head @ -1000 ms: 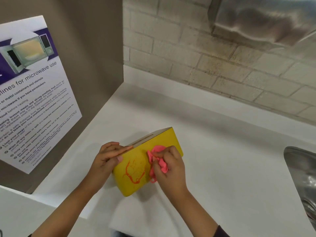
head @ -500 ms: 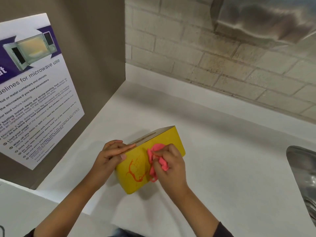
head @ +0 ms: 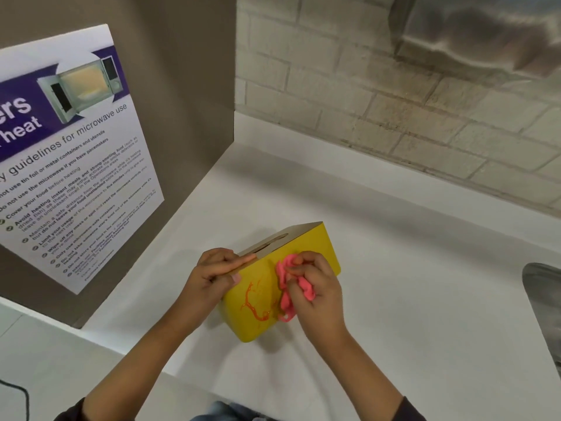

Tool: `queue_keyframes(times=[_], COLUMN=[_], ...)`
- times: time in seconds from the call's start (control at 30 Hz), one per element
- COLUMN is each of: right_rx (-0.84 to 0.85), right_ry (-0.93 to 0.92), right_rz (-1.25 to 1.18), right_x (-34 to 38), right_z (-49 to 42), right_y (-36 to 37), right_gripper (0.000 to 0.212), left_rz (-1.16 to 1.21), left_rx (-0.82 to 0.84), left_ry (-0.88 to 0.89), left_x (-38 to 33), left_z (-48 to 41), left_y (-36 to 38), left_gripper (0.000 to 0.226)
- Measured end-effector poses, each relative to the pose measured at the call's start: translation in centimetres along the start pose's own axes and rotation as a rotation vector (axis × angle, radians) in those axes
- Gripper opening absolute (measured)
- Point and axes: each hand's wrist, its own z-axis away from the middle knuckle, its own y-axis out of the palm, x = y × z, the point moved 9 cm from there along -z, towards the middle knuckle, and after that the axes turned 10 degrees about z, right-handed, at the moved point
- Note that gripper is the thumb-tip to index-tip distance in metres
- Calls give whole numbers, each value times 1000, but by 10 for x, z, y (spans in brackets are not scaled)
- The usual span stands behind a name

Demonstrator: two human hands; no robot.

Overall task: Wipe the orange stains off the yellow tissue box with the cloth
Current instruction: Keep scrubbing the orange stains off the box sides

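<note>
1. At far left, a microwave poster (head: 76,165) is seen on the side panel, well apart from the work.
2. The box (head: 321,247) is gripped at its near-left end by the left hand (head: 212,278), fingers laid along the top edge.
3. The box is stood on the counter (head: 394,299), its long axis running from near-left to far-right. The slotted top is turned up and leftward, the stained face toward the person.
4. The stains (head: 255,308) are seen largely intact, low on that face.
5. The cloth (head: 287,287), bunched and pinched in the right hand (head: 315,290), has been drawn down the face within the last second and now touches the stains' right end. Wiping is judged barely begun.
</note>
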Motion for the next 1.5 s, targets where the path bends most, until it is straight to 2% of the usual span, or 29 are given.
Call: queue_keyframes(times=[0.13, 0.2, 0.33, 0.4, 0.5, 0.73, 0.83, 0.97, 1.17, 1.4, 1.43, 1.5], right_rx=[-92, -99, -49, 10, 102, -121, -66, 54, -133, 54, 56, 20], right_ry=[101, 112, 6, -41, -81, 57, -21, -143, 137, -147, -165, -60], right_rz=[-105, -112, -37, 11, -45, -31, 31, -16, -60, 0, -4, -16], right_x=[-9, -4, 10, 11, 6, 1, 19, 21, -4, 36, 34, 16], right_z=[-14, -19, -12, -4, 1, -10, -3, 6, -7, 8, 9, 7], right_y=[-16, -11, 7, 13, 10, 0, 16, 16, 1, 27, 24, 14], right_gripper=[28, 26, 11, 14, 18, 15, 15, 18, 12, 16, 17, 14], left_rz=[-9, -11, -11, -25, -43, -46, -65, -49, -82, -70, -61, -49], left_rx=[9, -5, -32, -24, -14, 14, 2, 21, 22, 3, 0, -4], left_ry=[-3, -8, -20, -20, -21, -39, -28, -32, -24, -28, -29, -36], left_x=[-3, -3, -5, -5, -5, 0, 1, 0, -1, 1, 2, 2], left_z=[1, 1, -1, 0, 0, 0, 0, 0, 0, -2, -2, -3], left_y=[3, 2, 1, 1, 0, 0, -1, 0, 4, 0, -1, -1], left_gripper=[36, 36, 37, 39, 40, 37, 39, 39, 39, 37, 36, 34])
